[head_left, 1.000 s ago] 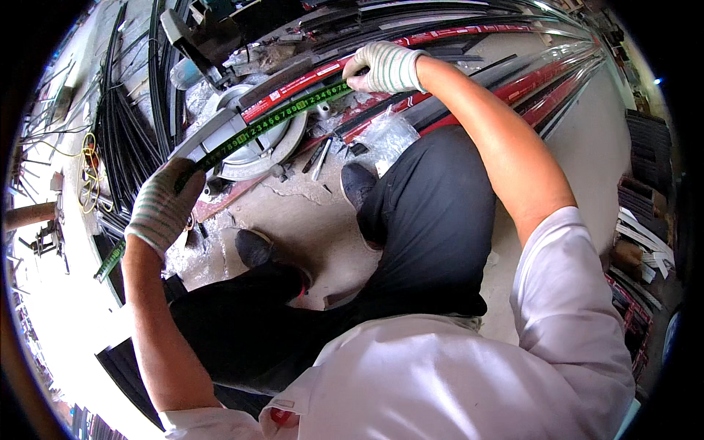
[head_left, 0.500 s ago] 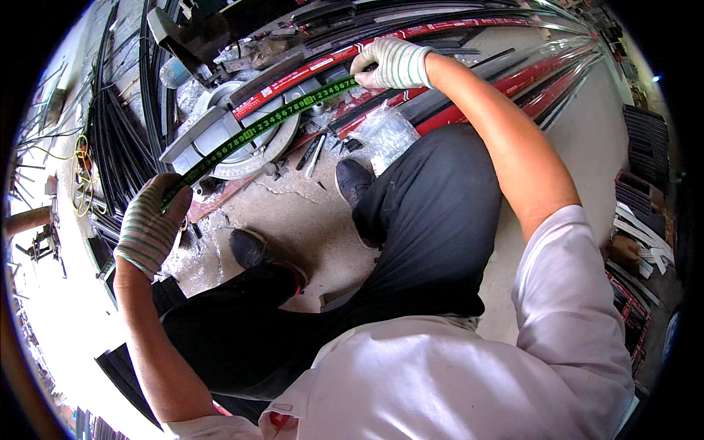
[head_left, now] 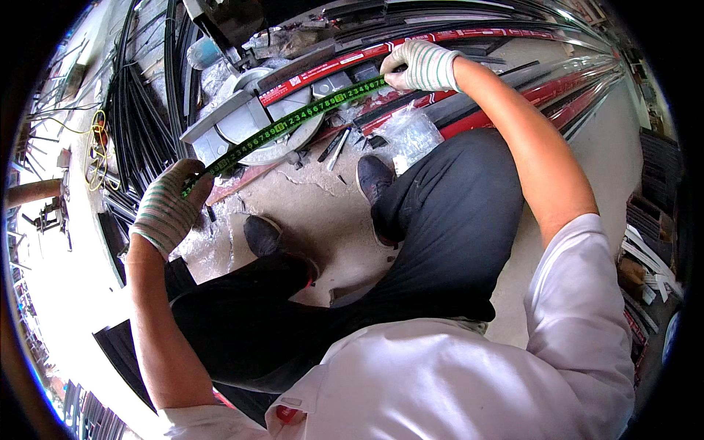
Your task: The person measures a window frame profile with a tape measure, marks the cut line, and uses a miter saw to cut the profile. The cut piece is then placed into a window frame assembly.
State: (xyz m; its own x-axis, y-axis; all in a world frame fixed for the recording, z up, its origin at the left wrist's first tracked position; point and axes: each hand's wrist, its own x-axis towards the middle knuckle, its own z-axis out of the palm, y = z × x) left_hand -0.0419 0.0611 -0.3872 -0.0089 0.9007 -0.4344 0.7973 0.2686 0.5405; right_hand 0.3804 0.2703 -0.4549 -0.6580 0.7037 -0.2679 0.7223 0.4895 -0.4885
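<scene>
A black measuring tape (head_left: 297,117) with green markings is stretched between my two gloved hands, rising from lower left to upper right. My left hand (head_left: 170,202), in a striped knit glove, is closed around its lower end. At the upper end, my right hand (head_left: 422,67) pinches the tape between thumb and fingers. Behind the tape stands a miter saw with a round grey base (head_left: 253,136). A long red-wrapped profile (head_left: 330,68) lies across the saw, its right part running beyond my right hand.
Bundles of black strips (head_left: 139,132) lie on the left. More red-wrapped profiles (head_left: 528,95) stretch off to the right. Clear plastic wrap (head_left: 414,136) and small black offcuts (head_left: 337,147) lie on the floor near my shoes. A yellow cord (head_left: 97,150) hangs at far left.
The whole view has shifted, so the saw, profiles and both hands appear farther right. Both hands keep their hold, and the tape stays stretched between them.
</scene>
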